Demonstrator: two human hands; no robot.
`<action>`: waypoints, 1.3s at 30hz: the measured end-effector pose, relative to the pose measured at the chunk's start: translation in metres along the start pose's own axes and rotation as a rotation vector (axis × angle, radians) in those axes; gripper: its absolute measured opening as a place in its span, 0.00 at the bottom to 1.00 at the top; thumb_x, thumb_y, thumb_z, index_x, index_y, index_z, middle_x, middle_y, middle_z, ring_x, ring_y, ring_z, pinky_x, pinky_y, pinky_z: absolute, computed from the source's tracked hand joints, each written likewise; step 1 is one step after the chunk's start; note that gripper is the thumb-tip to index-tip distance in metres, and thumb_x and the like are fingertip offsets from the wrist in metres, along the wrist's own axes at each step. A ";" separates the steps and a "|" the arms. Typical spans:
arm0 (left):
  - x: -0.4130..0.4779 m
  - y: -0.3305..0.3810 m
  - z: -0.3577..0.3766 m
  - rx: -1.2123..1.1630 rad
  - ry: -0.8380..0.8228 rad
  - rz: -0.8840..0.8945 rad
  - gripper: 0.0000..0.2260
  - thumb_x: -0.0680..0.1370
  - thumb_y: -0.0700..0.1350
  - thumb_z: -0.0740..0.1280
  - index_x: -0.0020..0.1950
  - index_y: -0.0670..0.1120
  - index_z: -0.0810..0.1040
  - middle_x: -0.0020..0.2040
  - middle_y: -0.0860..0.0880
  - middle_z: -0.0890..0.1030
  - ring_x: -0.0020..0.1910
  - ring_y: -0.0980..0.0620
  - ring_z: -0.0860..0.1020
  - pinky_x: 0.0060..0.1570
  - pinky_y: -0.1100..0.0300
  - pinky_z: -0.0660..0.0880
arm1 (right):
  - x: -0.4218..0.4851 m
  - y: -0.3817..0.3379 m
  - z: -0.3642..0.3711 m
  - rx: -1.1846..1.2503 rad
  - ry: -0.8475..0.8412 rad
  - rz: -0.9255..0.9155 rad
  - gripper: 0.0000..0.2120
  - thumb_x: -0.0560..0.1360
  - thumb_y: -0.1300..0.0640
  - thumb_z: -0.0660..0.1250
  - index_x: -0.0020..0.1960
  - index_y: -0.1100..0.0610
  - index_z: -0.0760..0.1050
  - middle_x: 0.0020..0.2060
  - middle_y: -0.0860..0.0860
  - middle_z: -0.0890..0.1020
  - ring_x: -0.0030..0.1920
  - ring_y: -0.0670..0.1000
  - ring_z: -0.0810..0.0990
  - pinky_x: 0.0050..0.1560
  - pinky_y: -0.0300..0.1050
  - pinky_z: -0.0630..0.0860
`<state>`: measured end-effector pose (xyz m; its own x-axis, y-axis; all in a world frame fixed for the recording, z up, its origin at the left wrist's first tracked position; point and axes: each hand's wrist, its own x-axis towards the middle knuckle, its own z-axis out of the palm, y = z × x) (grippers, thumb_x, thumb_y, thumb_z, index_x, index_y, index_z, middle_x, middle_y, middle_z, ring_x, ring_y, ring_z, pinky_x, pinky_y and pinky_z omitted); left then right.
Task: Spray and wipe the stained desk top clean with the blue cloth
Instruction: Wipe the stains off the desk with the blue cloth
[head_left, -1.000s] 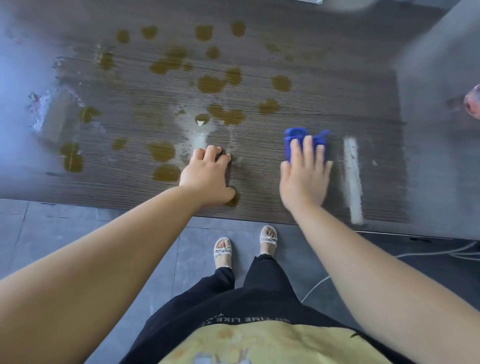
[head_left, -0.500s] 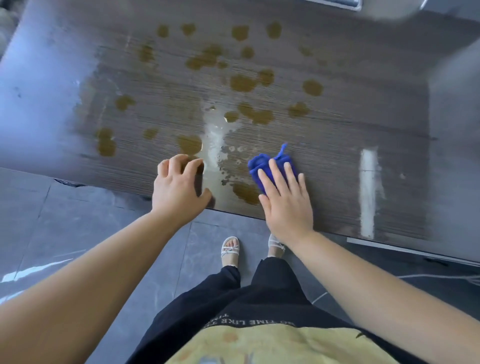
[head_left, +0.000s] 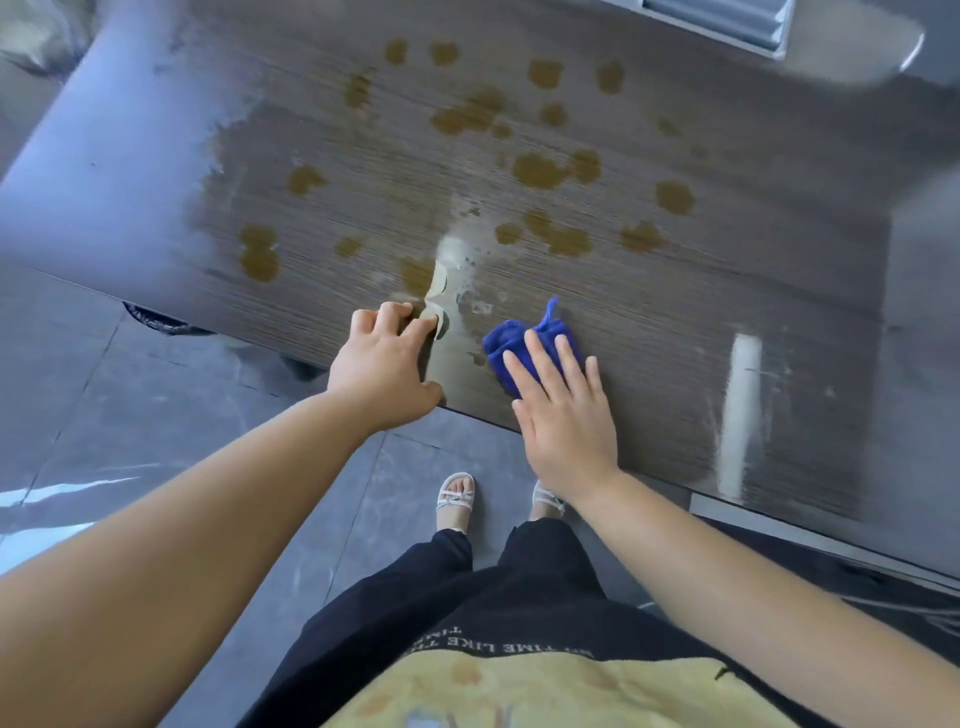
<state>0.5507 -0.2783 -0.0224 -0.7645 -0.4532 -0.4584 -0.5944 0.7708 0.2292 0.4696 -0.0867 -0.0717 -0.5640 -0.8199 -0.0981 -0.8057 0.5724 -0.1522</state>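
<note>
Right hand (head_left: 566, 415) lies flat, fingers straight and spread, pressing the bunched blue cloth (head_left: 511, 338) onto the desk top (head_left: 727, 291) near its front edge. Nothing is gripped; the cloth sits under the fingertips, one corner sticking up beyond them.

Left hand (head_left: 382, 364) is just left of the cloth. Its fingers are bent with the tips on the surface and the thumb at the desk edge, and it holds nothing. A pale wet film (head_left: 457, 270) runs between the two hands and away from them. Brown stains (head_left: 540, 171) are scattered beyond the cloth and to its far left. A white streak (head_left: 740, 405) lies well to its right.

The cloth was beside that streak a second ago and has travelled left. The brown patch beside it half a second ago is largely gone.

A louvred object (head_left: 717, 21) at the top is cut off. The desk's far corners are blurred by glare.
</note>
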 end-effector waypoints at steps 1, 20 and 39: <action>0.000 0.000 0.000 0.005 -0.001 0.006 0.34 0.71 0.52 0.68 0.74 0.53 0.58 0.73 0.48 0.58 0.70 0.42 0.56 0.63 0.50 0.68 | 0.011 -0.007 0.000 0.007 -0.010 -0.069 0.24 0.78 0.51 0.50 0.72 0.53 0.65 0.73 0.54 0.66 0.72 0.62 0.64 0.67 0.64 0.61; -0.001 -0.009 -0.003 0.000 -0.008 0.044 0.35 0.74 0.49 0.64 0.77 0.47 0.52 0.75 0.49 0.56 0.71 0.43 0.55 0.69 0.52 0.62 | 0.079 0.014 -0.011 -0.047 -0.030 -0.223 0.24 0.78 0.50 0.50 0.71 0.51 0.68 0.72 0.53 0.67 0.70 0.61 0.66 0.65 0.67 0.61; -0.005 0.001 0.001 -0.044 0.007 -0.029 0.35 0.74 0.51 0.65 0.77 0.48 0.53 0.75 0.50 0.55 0.71 0.45 0.53 0.68 0.53 0.63 | 0.083 0.054 -0.017 -0.027 -0.005 0.139 0.23 0.81 0.50 0.50 0.76 0.51 0.58 0.76 0.52 0.57 0.75 0.59 0.55 0.71 0.64 0.53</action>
<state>0.5543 -0.2744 -0.0208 -0.7484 -0.4784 -0.4594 -0.6267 0.7369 0.2535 0.3762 -0.1233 -0.0718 -0.6696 -0.7328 -0.1210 -0.7247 0.6803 -0.1098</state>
